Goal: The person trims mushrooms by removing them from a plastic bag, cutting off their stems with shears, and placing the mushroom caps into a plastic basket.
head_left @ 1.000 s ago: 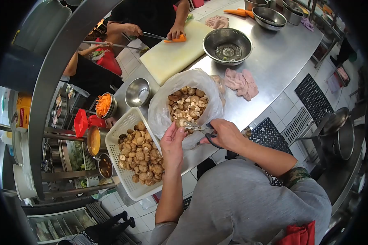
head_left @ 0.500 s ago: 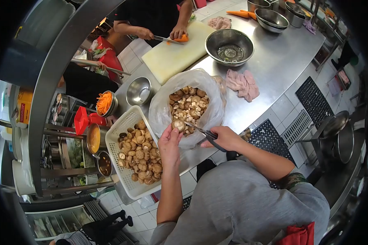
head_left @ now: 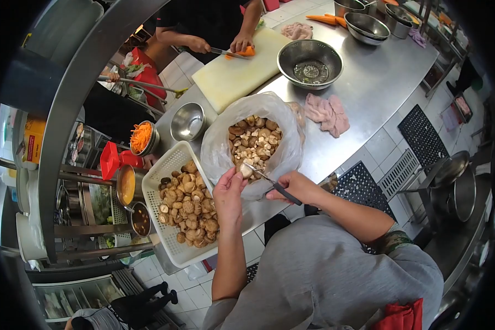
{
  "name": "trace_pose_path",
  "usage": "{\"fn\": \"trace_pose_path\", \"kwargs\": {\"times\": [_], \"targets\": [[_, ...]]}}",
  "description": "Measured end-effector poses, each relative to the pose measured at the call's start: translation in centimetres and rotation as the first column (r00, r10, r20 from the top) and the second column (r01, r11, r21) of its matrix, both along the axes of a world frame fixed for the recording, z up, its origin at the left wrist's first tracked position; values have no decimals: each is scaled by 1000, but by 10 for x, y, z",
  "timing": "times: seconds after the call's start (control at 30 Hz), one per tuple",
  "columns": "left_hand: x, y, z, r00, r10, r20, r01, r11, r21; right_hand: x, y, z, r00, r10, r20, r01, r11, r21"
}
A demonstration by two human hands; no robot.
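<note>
My left hand [head_left: 229, 193] pinches a pale mushroom [head_left: 246, 170] at the near edge of an open plastic bag [head_left: 217, 148]. Around the dark handles of a pair of scissors [head_left: 267, 177] my right hand [head_left: 297, 188] is closed; the blades point left and touch the mushroom. Inside the bag lie brown mushrooms and pale cut pieces [head_left: 257, 144]. Left of the bag, a white perforated basket [head_left: 155, 206] holds many brown mushrooms [head_left: 190, 206].
Behind the bag are a small steel bowl [head_left: 187, 122], a cutting board [head_left: 225, 82] where a co-worker's hands cut a carrot, and a large metal bowl [head_left: 310, 64]. A pink cloth [head_left: 328, 114] lies right of the bag. Shredded carrot [head_left: 141, 136] stands at the left.
The scissors have swung and their blades now lie against the mushroom, which my left hand has turned. Across the table, the co-worker's knife has moved to the carrot.
</note>
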State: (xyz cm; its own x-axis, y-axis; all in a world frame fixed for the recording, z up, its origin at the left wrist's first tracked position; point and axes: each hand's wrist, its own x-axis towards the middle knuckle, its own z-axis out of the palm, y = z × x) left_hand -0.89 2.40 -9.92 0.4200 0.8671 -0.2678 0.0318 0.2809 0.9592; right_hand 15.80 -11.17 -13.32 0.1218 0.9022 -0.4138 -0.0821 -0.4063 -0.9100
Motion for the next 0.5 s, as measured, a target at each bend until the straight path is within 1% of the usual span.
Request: {"fn": "trace_pose_path", "kwargs": {"times": [0.1, 0.13, 0.2, 0.3, 0.33, 0.4, 0.43, 0.5], "targets": [[1, 3, -1, 1000, 15, -11, -15, 1000, 3, -4, 0, -2, 973, -17, -231, 13, 1000, -19], [1, 3, -1, 1000, 20, -21, -20, 1000, 12, -4, 1, -3, 961, -16, -275, 13, 1000, -13], [5, 3, -4, 998, 26, -55, -19, 993, 116, -4, 0, -6, 933, -20, -359, 19, 1000, -5], [5, 4, -13, 994, 47, -96, -18, 958, 285, -4, -3, -4, 850, -30, -525, 42, 999, 11], [5, 5, -14, 993, 58, -107, -18, 939, 345, -2, -3, -1, 844, -70, -531, 76, 997, -11], [2, 7, -9, 988, 71, -136, -26, 951, 308, 3, -4, 6, 825, -155, -543, 146, 987, -61], [1, 7, -5, 985, 75, -154, -28, 957, 288, 4, -2, -6, 903, -74, -423, 90, 996, 19], [2, 6, -2, 993, 63, -97, -36, 964, 264, 10, -3, -9, 976, 87, -198, -79, 996, 47]]}}
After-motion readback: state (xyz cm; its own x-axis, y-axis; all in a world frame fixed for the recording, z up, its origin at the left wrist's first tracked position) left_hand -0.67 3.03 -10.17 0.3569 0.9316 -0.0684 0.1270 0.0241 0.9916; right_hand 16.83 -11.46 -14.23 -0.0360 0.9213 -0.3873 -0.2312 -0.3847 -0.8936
